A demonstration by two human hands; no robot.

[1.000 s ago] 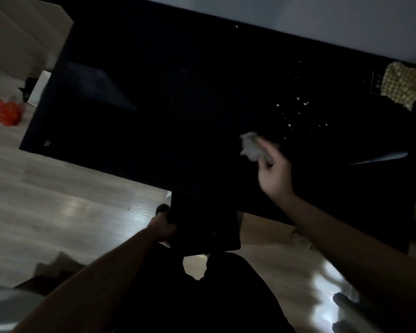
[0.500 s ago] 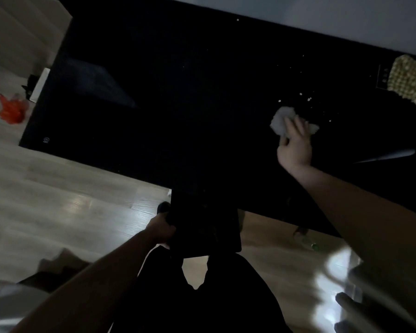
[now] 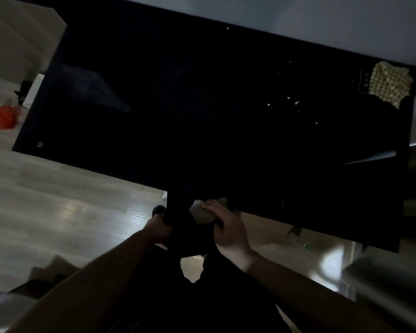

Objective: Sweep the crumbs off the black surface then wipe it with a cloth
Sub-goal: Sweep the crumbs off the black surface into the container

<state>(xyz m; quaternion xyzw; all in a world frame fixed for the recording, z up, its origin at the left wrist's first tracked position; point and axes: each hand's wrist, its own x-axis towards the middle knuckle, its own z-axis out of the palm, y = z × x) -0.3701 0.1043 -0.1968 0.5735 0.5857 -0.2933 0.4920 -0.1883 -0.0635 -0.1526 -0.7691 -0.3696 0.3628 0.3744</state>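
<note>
- Plainly the sweeping step is in hand, and not finished; pale crumbs [image 3: 296, 102] lie scattered on the right part of the black tabletop [image 3: 178, 104], well apart from both hands
- Right hand [image 3: 228, 229] sits at the near edge of the tabletop, fingers curled round a crumpled pale wad [image 3: 202, 213], tissue or rag, I cannot tell which
- Left hand [image 3: 157, 230] grips the side of a dark flat thing [image 3: 187, 227] held just under that near edge; it reads as a pan or tray for catching crumbs, though the dim light hides its form
- Wad is over the dark thing, so a stroke seems to end here; whether crumbs dropped in is too dark to see
- Next move, in my judgement: carry the wad out to the far-right scatter and draw it toward the edge, pan kept tight beneath
- Checked cloth [image 3: 389, 85] lies at the far right corner, untouched; the wiping waits for it
</note>
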